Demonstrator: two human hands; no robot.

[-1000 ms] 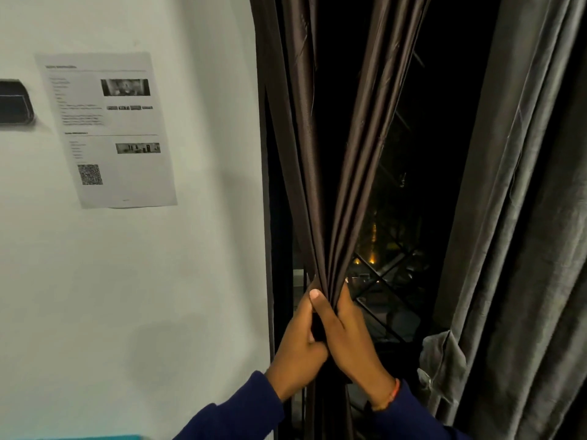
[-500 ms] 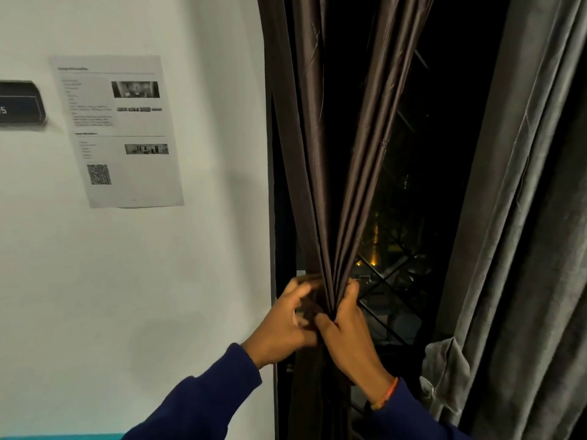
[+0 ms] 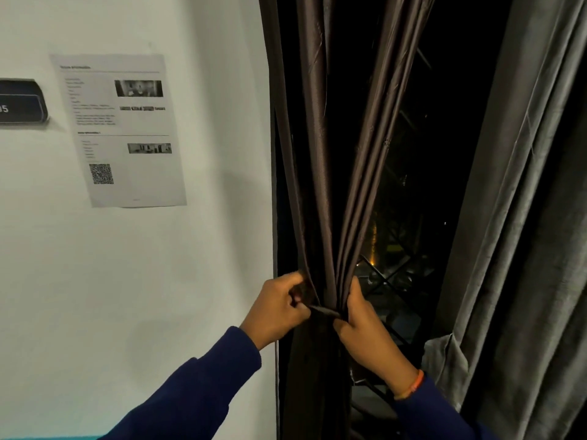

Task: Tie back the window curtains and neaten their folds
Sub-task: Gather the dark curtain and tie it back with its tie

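1. The brown curtain is hanging by the edge of the white wall, and its folds are squeezing together into a thin bunch low down, near 6 o'clock in the view.
2. The left hand is sitting at 9 o'clock of the bunch. Its fingers are curling in and pinching one end of a thin dark strap.
3. The strap is running flat across the front of the bunch, from one hand to the other.
4. The right hand is sitting at 3 o'clock of the bunch. Its thumb is pointing up along the cloth, and its other fingers are wrapping round the folds and the other end of the strap.
5. An orange band is going round the right wrist, and both arms are wearing dark blue sleeves.
6. A gray curtain is hanging loose at 3 o'clock, well apart from the hands.
7. Between the two curtains the dark window is showing, with small lights far off.
8. A paper sheet is sticking on the wall at 10 o'clock, with a dark sign just beside it at the left edge.
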